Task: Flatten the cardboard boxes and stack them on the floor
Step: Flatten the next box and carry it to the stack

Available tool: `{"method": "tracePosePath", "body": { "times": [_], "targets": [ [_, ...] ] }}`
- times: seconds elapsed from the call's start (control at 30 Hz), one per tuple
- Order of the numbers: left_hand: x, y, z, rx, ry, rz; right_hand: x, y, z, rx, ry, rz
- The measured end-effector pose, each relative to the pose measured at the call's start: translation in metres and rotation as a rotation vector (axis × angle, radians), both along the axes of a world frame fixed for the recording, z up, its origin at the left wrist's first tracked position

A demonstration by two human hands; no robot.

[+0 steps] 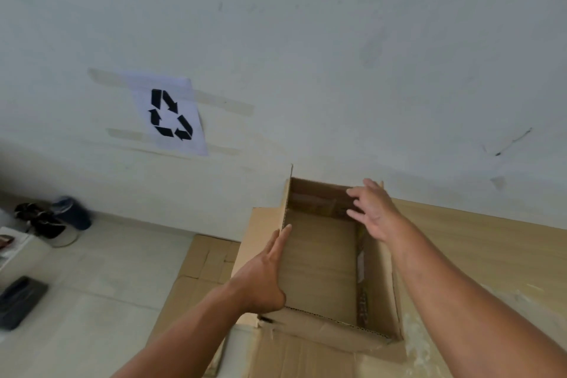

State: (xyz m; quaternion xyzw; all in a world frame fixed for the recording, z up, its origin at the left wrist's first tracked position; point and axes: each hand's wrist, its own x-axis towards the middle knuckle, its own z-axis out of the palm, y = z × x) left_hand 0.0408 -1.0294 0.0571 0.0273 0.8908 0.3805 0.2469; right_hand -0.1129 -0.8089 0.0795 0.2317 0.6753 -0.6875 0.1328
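Open cardboard box (pixel 322 258) sits on top of flattened cardboard (pixel 199 264) on the floor (pixel 92 279), right up against the wall (pixel 306 40). Left hand (pixel 264 276) lies flat along the box's left wall, fingers straight and together. Right hand (pixel 372 212) hovers at the far right corner – fingers spread, not gripping anything. Recycling sign (pixel 170 113) taped to the wall.

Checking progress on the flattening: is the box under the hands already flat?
No. The box stands open with its walls up, the left hand on one wall and the right hand at the far corner.
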Motion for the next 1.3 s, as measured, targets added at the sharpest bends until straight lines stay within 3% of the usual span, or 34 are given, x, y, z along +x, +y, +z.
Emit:
{"method": "tracePosePath", "body": {
  "times": [0.1,0.17,0.33,0.4,0.53,0.73,0.9,1.0,1.1,1.2,1.3],
  "targets": [
    [0.0,-0.001,0.001,-0.007,0.002,-0.019,-0.004,0.008,0.001,0.056,0.019,0.093],
    [-0.001,-0.003,0.0,0.003,-0.01,-0.02,0.001,0.012,0.007,0.198,0.032,0.179],
    [-0.001,-0.004,0.002,0.0,-0.028,-0.028,0.045,0.023,0.024,0.977,0.295,0.33],
    [0.0,-0.003,0.002,-0.005,-0.023,-0.031,0.069,0.033,0.025,1.141,0.228,0.336],
    [-0.001,-0.003,0.0,0.009,-0.013,-0.03,0.115,0.044,0.03,0.871,-0.153,0.494],
    [-0.001,-0.005,-0.001,0.015,0.001,-0.029,0.164,0.046,0.035,0.601,-0.363,0.635],
    [0.004,-0.001,0.015,-0.024,0.013,-0.08,0.179,0.035,0.007,0.838,-0.24,0.518],
    [0.012,0.002,0.029,-0.03,0.022,-0.176,0.181,0.036,-0.001,0.846,-0.152,0.35],
    [0.019,0.009,0.038,-0.024,0.023,-0.269,0.178,0.035,0.001,0.707,-0.089,0.152],
    [0.027,0.024,0.047,-0.027,0.016,-0.365,0.174,0.026,0.005,0.426,-0.057,-0.012],
    [0.036,0.049,0.049,-0.006,0.027,-0.46,0.174,0.015,0.013,0.269,-0.082,-0.066]
  ]
}}
